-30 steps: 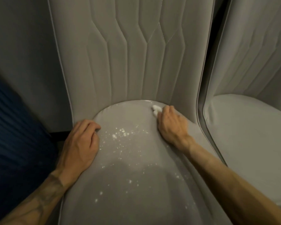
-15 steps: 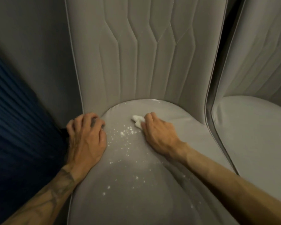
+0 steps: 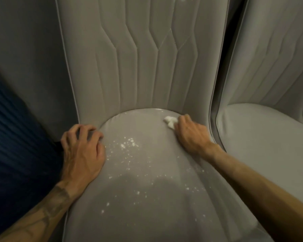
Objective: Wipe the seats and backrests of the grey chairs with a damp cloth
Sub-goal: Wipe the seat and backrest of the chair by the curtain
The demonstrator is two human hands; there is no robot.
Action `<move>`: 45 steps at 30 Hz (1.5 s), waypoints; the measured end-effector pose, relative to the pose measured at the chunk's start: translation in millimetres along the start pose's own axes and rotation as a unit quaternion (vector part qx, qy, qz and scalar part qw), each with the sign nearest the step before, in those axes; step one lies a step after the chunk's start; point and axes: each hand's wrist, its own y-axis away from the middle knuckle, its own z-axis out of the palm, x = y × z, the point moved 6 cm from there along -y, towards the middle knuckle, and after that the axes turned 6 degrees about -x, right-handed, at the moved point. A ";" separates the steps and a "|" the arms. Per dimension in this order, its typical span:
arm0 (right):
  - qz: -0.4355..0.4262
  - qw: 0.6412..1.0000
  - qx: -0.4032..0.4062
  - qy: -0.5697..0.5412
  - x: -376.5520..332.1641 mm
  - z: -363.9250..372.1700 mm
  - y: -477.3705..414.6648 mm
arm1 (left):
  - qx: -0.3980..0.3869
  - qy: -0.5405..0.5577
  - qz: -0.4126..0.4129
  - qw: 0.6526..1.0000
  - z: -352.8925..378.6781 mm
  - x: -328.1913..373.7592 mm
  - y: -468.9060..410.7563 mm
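A grey chair fills the view, with a quilted backrest (image 3: 138, 58) and a rounded seat (image 3: 147, 198) speckled with white crumbs (image 3: 128, 145). My right hand (image 3: 191, 135) holds a small white cloth wad (image 3: 170, 121) and presses it on the seat's back right corner, close to the backrest. Only the wad's tip shows beyond the fingers. My left hand (image 3: 82, 152) rests on the seat's left edge with its fingers curled over the rim.
A second grey chair (image 3: 262, 140) stands close on the right, a narrow dark gap between the two. Dark blue ribbed fabric (image 3: 16, 145) lies at the left. A grey wall is behind.
My right hand swept the cloth left across the back of the seat, then returned to the back right corner. My left hand stayed on the left edge.
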 end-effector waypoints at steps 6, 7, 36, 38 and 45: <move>-0.127 0.991 0.002 -0.052 -51.5 20.2 50.3 | -0.002 0.011 0.000 1.000 2.2 -1.8 0.4; -0.128 0.991 -0.002 -0.040 -44.7 17.6 51.0 | -0.003 0.013 0.001 1.000 2.3 -2.1 0.7; 0.089 0.996 0.029 -0.007 -22.5 5.3 38.2 | -0.025 0.037 -0.014 0.999 -6.0 3.6 1.1; 0.011 0.999 0.023 -0.041 -61.3 17.8 41.1 | -0.018 0.038 -0.014 0.999 -5.9 3.1 1.4; 0.017 0.999 0.009 -0.028 -44.9 9.4 -0.4 | 0.007 0.056 -0.014 0.998 -7.3 2.9 2.4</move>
